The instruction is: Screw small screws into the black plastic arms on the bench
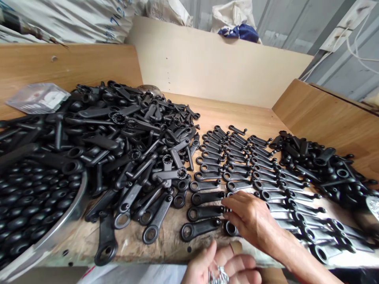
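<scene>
My left hand is palm up and cupped at the front edge of the bench, with small shiny metal screws lying in it. My right hand reaches over rows of black crank handles, its fingers drawn together at the knob end of one crank handle. What those fingertips hold, if anything, is hidden. Just nearer the bench edge lies another crank handle, its ring end to the left. More handles lie side by side in several columns, partly covered by my right hand and forearm.
A large heap of loose black handles covers the left side. At the lower left a round tub holds black egg-shaped knobs. Another pile of handles lies right. Wooden boards wall the bench; a clear plastic box stands left.
</scene>
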The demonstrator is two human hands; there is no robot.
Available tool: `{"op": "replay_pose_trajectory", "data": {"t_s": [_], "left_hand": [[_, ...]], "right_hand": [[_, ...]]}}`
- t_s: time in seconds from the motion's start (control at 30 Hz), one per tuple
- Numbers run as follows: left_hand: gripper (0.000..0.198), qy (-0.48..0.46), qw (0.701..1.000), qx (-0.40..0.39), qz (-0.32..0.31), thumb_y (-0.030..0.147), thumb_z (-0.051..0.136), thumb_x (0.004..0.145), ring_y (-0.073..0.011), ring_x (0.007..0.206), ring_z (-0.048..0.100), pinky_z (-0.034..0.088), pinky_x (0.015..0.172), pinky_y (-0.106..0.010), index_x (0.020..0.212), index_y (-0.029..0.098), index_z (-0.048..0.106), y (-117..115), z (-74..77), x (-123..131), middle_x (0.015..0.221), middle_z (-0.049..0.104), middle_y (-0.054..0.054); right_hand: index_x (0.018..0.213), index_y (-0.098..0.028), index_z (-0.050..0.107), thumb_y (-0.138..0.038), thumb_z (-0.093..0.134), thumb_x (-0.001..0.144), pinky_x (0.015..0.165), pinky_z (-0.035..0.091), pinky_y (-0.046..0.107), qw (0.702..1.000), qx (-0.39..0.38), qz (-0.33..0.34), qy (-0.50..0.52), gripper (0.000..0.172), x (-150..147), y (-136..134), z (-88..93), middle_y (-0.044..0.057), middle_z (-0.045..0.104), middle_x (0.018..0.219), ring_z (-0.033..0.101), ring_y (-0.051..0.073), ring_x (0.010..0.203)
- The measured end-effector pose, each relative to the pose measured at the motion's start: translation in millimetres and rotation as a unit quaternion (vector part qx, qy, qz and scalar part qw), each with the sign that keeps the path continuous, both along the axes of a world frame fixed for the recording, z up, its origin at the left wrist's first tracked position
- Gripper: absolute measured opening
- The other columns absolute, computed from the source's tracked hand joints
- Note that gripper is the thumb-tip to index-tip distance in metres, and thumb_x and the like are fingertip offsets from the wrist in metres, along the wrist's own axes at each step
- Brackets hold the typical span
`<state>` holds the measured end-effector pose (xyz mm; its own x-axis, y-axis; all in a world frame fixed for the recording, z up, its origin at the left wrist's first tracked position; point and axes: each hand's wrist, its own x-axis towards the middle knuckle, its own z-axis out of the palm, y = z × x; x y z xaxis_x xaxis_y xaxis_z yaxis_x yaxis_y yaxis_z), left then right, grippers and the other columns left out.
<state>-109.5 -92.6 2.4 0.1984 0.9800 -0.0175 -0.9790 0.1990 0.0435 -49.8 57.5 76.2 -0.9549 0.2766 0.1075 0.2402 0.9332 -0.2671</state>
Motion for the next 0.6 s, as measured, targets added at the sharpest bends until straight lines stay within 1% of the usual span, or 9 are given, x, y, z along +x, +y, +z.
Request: {"op": "replay_pose_trajectory", "data": {"t_s": [0.07, 0.13, 0.23, 0.3, 0.4, 0.47, 0.53, 0.6], "left_hand": [[0.049, -0.034, 0.999, -0.009, 0.008, 0.047, 0.051, 0.084, -0.0241, 0.106, 0.056, 0.039, 0.091, -0.037, 0.117, 0.011, 0.058, 1.1, 3.9, 0.3, 0.115, 0.062, -0.009], [0.042, -0.073, 0.997, -0.026, 0.024, 0.044, 0.05, 0.085, -0.0242, 0.106, 0.054, 0.042, 0.085, -0.037, 0.111, 0.012, 0.061, 2.6, 10.0, 0.4, 0.111, 0.063, -0.008], [0.03, -0.111, 0.991, -0.066, 0.036, 0.038, 0.054, 0.084, -0.02, 0.097, 0.056, 0.039, 0.088, -0.036, 0.095, 0.014, 0.067, 4.8, 20.3, 0.2, 0.093, 0.067, -0.005], [0.026, -0.103, 0.991, -0.086, 0.019, 0.037, 0.057, 0.082, -0.018, 0.092, 0.057, 0.037, 0.091, -0.035, 0.093, 0.015, 0.067, 6.3, 24.7, 0.9, 0.089, 0.066, -0.003], [0.032, -0.057, 0.993, -0.106, -0.017, 0.043, 0.06, 0.078, -0.0213, 0.094, 0.057, 0.036, 0.091, -0.037, 0.098, 0.018, 0.066, 8.1, 22.4, 5.2, 0.091, 0.065, -0.005], [0.038, -0.028, 0.992, -0.118, -0.032, 0.048, 0.061, 0.076, -0.0244, 0.096, 0.056, 0.036, 0.09, -0.038, 0.099, 0.017, 0.066, 8.9, 15.3, 9.8, 0.09, 0.065, -0.007], [0.045, -0.003, 0.993, -0.111, -0.031, 0.054, 0.062, 0.072, -0.027, 0.098, 0.055, 0.036, 0.089, -0.039, 0.096, 0.016, 0.068, 9.8, 6.9, 14.0, 0.09, 0.065, -0.009], [0.052, 0.016, 0.996, -0.089, -0.021, 0.059, 0.063, 0.068, -0.0292, 0.1, 0.055, 0.037, 0.089, -0.039, 0.091, 0.013, 0.07, 11.9, 0.2, 16.1, 0.089, 0.065, -0.011]], "right_hand": [[0.08, -0.016, 0.061, -0.011, 0.046, 0.085, 0.064, 0.038, 0.028, 0.998, -0.034, 0.029, 0.041, 0.016, 8.5, -2.6, 9.8, 0.005, 0.06, 0.077, 0.051, 0.017, 0.072], [0.081, -0.016, 0.06, -0.013, 0.04, 0.089, 0.068, 0.04, 0.029, 0.994, -0.076, 0.071, 0.045, 0.022, 17.8, -9.1, 21.5, 0.007, 0.061, 0.085, 0.05, 0.017, 0.079], [0.08, -0.017, 0.061, -0.012, 0.041, 0.087, 0.073, 0.042, 0.031, 0.988, -0.103, 0.113, 0.008, 0.021, 29.4, -22.4, 33.9, 0.007, 0.06, 0.091, 0.05, 0.019, 0.087], [0.084, -0.018, 0.061, -0.013, 0.044, 0.085, 0.076, 0.043, 0.034, 0.988, -0.093, 0.121, -0.003, 0.018, 34.0, -29.4, 34.5, 0.008, 0.06, 0.095, 0.049, 0.021, 0.093], [0.088, -0.019, 0.061, -0.016, 0.044, 0.085, 0.077, 0.042, 0.036, 0.99, -0.063, 0.126, 0.006, 0.018, 36.3, -34.3, 22.2, 0.007, 0.059, 0.102, 0.047, 0.024, 0.101], [0.082, -0.02, 0.06, -0.021, 0.045, 0.085, 0.077, 0.041, 0.038, 0.988, -0.026, 0.133, 0.068, 0.016, 36.3, -35.5, 6.9, 0.006, 0.059, 0.104, 0.046, 0.026, 0.104], [0.074, -0.02, 0.057, -0.025, 0.047, 0.085, 0.077, 0.039, 0.04, 0.98, 0.017, 0.136, 0.144, 0.016, 36.1, -36.2, -11.0, 0.005, 0.059, 0.104, 0.046, 0.027, 0.104], [0.067, -0.019, 0.053, -0.023, 0.047, 0.084, 0.077, 0.039, 0.04, 0.971, 0.046, 0.134, 0.194, 0.019, 35.9, -35.9, -27.3, 0.003, 0.06, 0.1, 0.047, 0.027, 0.102]]}}
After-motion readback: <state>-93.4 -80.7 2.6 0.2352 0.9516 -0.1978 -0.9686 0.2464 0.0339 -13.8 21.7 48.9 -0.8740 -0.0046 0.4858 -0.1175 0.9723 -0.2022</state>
